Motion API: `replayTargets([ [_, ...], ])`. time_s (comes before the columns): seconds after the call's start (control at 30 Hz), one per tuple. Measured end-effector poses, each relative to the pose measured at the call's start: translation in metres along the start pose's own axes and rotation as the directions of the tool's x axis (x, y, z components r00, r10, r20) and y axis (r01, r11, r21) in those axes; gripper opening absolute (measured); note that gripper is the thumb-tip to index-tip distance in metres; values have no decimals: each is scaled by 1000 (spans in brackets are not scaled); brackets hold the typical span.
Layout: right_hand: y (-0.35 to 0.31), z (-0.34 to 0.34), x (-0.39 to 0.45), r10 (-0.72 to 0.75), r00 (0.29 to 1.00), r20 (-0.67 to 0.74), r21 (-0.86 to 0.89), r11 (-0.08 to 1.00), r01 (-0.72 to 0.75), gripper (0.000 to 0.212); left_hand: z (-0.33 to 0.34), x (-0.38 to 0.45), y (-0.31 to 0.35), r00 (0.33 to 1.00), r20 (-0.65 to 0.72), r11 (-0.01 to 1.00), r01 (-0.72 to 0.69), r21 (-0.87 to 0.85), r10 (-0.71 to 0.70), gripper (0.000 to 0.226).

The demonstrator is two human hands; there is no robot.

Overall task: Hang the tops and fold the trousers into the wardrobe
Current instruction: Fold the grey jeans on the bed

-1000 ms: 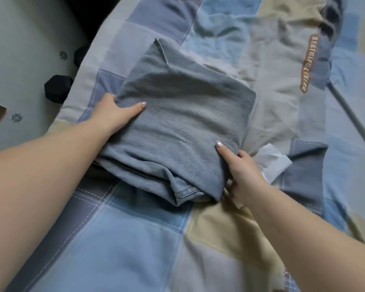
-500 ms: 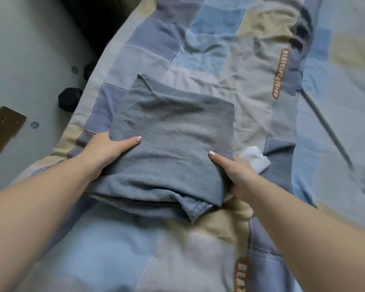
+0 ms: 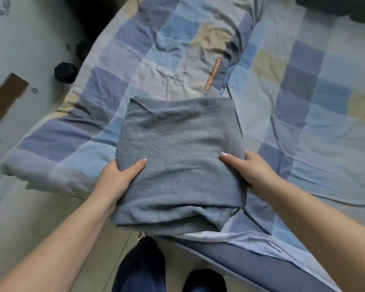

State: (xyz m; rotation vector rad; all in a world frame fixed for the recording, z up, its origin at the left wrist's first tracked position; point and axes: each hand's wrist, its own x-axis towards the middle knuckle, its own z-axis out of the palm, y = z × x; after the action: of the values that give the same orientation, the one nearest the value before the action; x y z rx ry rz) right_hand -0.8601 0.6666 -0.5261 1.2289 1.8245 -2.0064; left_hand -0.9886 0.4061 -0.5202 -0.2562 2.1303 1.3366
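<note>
Since earlier frame, folded jeans drawn to bed edge. Left hand, right hand clamp sides, thumbs on top, fingers beneath. Folding done; wardrobe unseen.

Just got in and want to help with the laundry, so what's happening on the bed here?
A person is holding a folded pair of grey-blue trousers at the near edge of the bed, over the patchwork quilt. The left hand grips the bundle's left side and the right hand its right side, thumbs on top. The folding looks done; the trousers are not yet in the wardrobe, which is out of view.
</note>
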Motion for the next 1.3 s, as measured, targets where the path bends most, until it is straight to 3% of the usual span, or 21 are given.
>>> replayTargets([
  [0.1, 2, -28, -69, 3, 999, -39, -37, 999, -4, 27, 2, -69, 7, 998, 65, 999, 16, -33, -13, 29],
  [0.3, 34, -62, -207, 80, 977, -200, 72, 995, -67, 22, 5, -164, 15, 970, 243, 994, -37, 104, 10, 53],
  [0.37, 43, -67, -250, 128, 953, -274, 153, 984, -89, 18, 9, -184, 26, 940, 340, 988, -75, 135, 25, 50],
  [0.5, 51, -66, -330, 142, 881, -451, 260, 965, -22, 25, 18, -209, 48, 841, 534, 950, -229, 211, 84, 19],
  [0.63, 59, -24, -409, 124, 760, -637, 355, 923, 147, 52, 10, -227, 73, 689, 716, 884, -396, 249, 107, 33],
  [0.8, 83, 45, -485, 191, 642, -743, 485, 814, 319, 88, 1, -262, 84, 523, 848, 783, -560, 271, 80, 37],
  [0.93, 118, 88, -548, 312, 509, -802, 555, 705, 441, 70, 9, -317, 74, 364, 931, 711, -655, 256, 0, 51],
  [1.07, 160, 122, -606, 432, 379, -818, 575, 634, 517, 30, 22, -378, 45, 253, 965, 637, -734, 235, -63, 56],
  [1.17, 197, 152, -657, 517, 273, -811, 569, 590, 572, 25, 25, -428, 11, 200, 971, 605, -759, 240, -135, 46],
  [1.23, 219, 169, -686, 556, 226, -800, 569, 580, 583, 26, 27, -460, -11, 171, 968, 577, -778, 246, -182, 51],
  [1.3, 246, 190, -724, 599, 164, -784, 560, 568, 602, 25, 26, -501, -41, 112, 970, 545, -810, 215, -216, 39],
])
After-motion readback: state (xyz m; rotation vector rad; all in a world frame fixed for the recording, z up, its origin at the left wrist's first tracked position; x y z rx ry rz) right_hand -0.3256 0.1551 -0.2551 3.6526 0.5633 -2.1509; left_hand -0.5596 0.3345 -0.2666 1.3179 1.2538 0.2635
